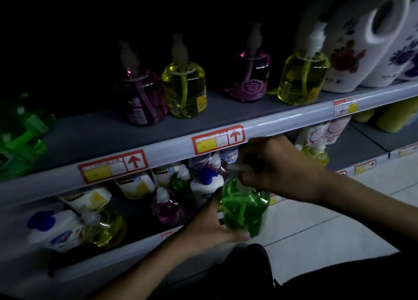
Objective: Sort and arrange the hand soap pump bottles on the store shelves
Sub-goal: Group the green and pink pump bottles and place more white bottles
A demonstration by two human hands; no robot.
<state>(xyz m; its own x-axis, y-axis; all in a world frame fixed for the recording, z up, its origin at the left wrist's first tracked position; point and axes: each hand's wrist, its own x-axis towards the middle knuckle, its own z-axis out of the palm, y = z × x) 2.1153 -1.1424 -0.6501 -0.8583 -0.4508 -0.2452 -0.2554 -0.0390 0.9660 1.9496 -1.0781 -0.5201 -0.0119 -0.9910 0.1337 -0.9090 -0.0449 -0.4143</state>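
Green pump bottle (245,207), lower centre, is gripped by the left hand (212,228) below and the right hand (276,164) at its pump; shelving among matching colours likely follows.

Both hands hold a green pump bottle (245,207) in front of the lower shelf (113,261): the left hand (212,227) cups its base and the right hand (278,166) grips its pump head. On the upper shelf (90,132) stand a pink bottle (142,98), a yellow bottle (184,89), a second pink bottle (253,77) and a second yellow bottle (302,77) in a row.
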